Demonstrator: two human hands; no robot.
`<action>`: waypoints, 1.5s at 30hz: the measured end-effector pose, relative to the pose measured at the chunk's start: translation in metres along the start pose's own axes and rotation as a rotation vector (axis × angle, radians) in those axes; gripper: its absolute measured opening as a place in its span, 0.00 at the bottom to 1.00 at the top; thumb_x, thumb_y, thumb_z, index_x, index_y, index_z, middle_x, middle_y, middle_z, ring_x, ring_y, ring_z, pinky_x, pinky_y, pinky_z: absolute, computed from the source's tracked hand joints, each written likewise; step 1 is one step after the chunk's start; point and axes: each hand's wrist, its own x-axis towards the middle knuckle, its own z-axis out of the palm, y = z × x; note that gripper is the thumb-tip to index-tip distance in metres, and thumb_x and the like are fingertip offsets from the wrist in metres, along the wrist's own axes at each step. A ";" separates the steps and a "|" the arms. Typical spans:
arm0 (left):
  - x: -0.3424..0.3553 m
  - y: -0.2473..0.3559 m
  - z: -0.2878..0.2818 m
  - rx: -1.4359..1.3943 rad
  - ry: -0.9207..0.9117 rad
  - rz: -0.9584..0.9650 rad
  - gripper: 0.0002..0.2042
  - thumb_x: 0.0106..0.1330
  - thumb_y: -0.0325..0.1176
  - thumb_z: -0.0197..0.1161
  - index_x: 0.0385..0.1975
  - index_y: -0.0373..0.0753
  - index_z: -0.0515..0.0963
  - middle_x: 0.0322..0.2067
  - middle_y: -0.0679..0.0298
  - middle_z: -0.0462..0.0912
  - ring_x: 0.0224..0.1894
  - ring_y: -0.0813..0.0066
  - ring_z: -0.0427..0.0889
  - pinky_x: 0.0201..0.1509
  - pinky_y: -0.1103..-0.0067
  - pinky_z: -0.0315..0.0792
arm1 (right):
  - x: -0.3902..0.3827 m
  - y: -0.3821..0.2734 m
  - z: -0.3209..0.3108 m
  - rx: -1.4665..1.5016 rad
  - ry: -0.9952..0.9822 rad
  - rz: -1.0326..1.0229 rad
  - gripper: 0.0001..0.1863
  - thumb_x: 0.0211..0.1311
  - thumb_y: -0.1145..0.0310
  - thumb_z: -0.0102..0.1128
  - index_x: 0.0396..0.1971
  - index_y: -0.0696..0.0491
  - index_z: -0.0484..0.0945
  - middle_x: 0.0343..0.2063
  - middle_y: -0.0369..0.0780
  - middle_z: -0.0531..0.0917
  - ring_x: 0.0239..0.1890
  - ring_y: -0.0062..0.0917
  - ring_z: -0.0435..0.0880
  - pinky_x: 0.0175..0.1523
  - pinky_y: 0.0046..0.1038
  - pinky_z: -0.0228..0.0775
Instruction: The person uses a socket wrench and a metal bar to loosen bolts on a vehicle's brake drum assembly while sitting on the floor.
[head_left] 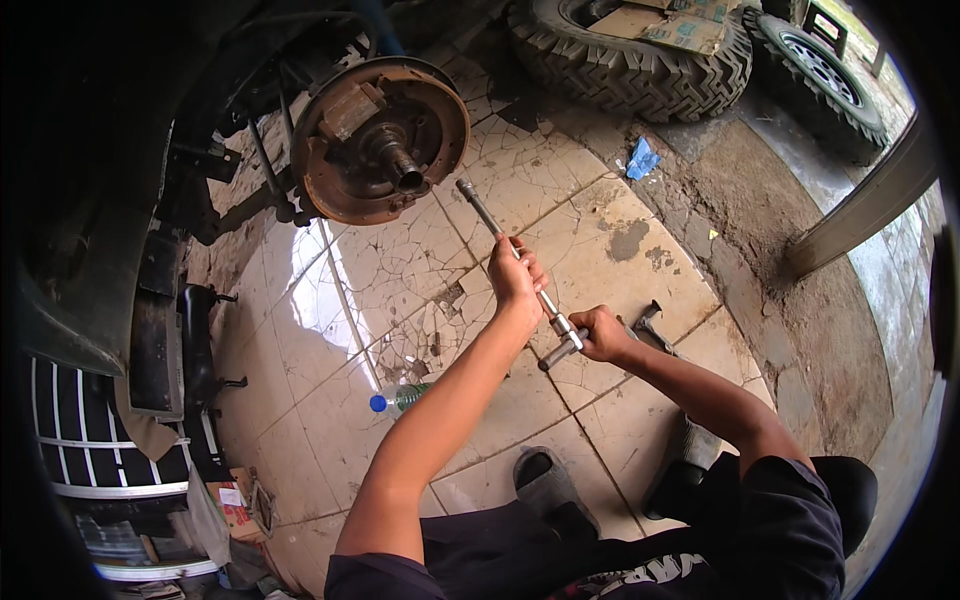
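Note:
A long metal socket wrench (pixel 484 215) slants across the middle of the view, its socket end pointing up and left. My left hand (pixel 517 272) is closed round the shaft. Lower down, my right hand (pixel 603 334) grips the cross handle at the other end. Just beyond the socket, and apart from it, a rusty round brake backing plate (pixel 445 115) is mounted on the vehicle. A hollow spindle (pixel 398 165) sticks out of its centre toward me. Whether the socket bears any fitting inside is hidden.
A clear bottle with a blue cap (pixel 378 403) lies on the cracked tile floor (pixel 310 430). Behind my right hand is a dark metal part (pixel 650 315). Large tyre (pixel 640 80), wheel (pixel 820 85), blue scrap (pixel 642 160) and post (pixel 860 215) occupy the right. Vehicle parts line the left.

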 end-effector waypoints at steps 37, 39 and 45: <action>0.036 0.096 -0.001 0.187 -0.149 -0.037 0.19 0.74 0.46 0.32 0.36 0.38 0.66 0.21 0.66 0.67 0.23 0.73 0.69 0.33 0.72 0.75 | 0.101 -0.079 -0.113 -0.690 -0.314 -0.135 0.17 0.53 0.53 0.59 0.21 0.53 0.78 0.18 0.46 0.79 0.26 0.43 0.80 0.32 0.40 0.72; 0.033 0.103 -0.003 0.236 -0.179 -0.058 0.19 0.74 0.46 0.33 0.39 0.37 0.66 0.24 0.63 0.70 0.26 0.70 0.74 0.37 0.68 0.77 | 0.101 -0.088 -0.125 -0.695 -0.361 -0.152 0.15 0.51 0.56 0.61 0.21 0.54 0.78 0.18 0.46 0.79 0.27 0.43 0.80 0.33 0.40 0.72; -0.017 0.114 0.009 0.890 -0.242 -0.112 0.19 0.70 0.48 0.45 0.38 0.33 0.68 0.33 0.55 0.80 0.27 0.66 0.83 0.23 0.76 0.78 | 0.102 -0.129 -0.135 -0.762 -0.338 -0.212 0.14 0.49 0.62 0.63 0.23 0.59 0.77 0.19 0.47 0.80 0.26 0.43 0.81 0.31 0.38 0.74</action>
